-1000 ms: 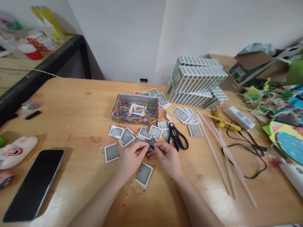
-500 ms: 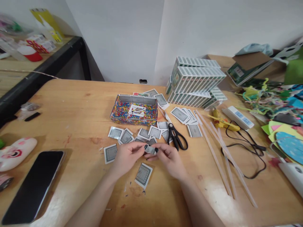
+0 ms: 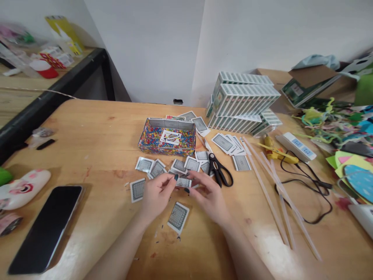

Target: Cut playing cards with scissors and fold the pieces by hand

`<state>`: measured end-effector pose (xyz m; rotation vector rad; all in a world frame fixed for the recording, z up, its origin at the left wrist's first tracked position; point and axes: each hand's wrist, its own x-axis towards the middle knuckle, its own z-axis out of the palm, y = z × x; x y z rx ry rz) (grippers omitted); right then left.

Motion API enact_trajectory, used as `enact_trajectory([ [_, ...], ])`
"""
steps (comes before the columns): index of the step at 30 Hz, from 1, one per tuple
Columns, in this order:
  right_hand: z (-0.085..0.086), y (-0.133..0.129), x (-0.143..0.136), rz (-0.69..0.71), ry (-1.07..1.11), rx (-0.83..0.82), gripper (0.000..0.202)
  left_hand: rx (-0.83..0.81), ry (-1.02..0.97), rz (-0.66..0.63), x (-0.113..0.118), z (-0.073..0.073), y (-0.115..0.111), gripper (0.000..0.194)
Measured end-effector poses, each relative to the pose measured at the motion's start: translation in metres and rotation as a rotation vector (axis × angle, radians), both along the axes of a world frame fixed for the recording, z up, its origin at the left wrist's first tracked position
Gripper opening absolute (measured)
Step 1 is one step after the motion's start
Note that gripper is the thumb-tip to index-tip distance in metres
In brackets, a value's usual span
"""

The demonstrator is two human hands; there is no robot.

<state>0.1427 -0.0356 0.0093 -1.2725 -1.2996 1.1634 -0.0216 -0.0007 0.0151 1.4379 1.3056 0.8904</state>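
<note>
A small piece of patterned card [image 3: 183,182] is pinched between the thumb and fingers of my left hand [image 3: 157,194]. My right hand [image 3: 208,194] is at the card's right end, thumb and fingers slightly apart; whether it touches the card is hard to tell. Below the hands lies a cut card piece [image 3: 178,217], with another [image 3: 138,190] to the left. Several more pieces are spread just beyond my hands. Behind them stands an open box [image 3: 167,147] with colourful sides, a face card [image 3: 170,137] lying inside. Black-handled scissors [image 3: 220,171] rest right of the pieces.
A phone [image 3: 46,229] lies at the left, near a white plush item [image 3: 27,188]. Stacked card boxes [image 3: 246,100] stand at the back right. Fanned cards [image 3: 225,144], clear glue sticks [image 3: 271,186], a yellow glue gun [image 3: 279,151] and a power strip [image 3: 296,146] lie right.
The card piece now shows flatter and wider between my hands. My right thumb and fingers have parted somewhat. The whole view has shifted slightly.
</note>
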Motion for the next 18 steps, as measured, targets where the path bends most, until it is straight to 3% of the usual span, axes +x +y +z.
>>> enact_trajectory([
  [3,-0.0046,-0.0013,-0.0002,0.015,-0.224,0.118,0.027,0.024,0.027,-0.011,0.0016,-0.0010,-0.0012,0.013],
  [7,-0.0077,-0.0017,0.0001,-0.001,-0.315,0.143,0.026,-0.047,-0.105,-0.033,0.0021,-0.0056,-0.0001,0.017],
  [14,-0.0074,-0.0011,0.0012,-0.040,-0.124,0.004,0.025,-0.132,-0.276,-0.105,0.0021,-0.0070,0.0036,0.024],
  [18,-0.0034,-0.0003,0.0016,0.047,0.088,-0.170,0.026,-0.151,-0.308,-0.087,0.0012,-0.0042,0.0057,0.019],
])
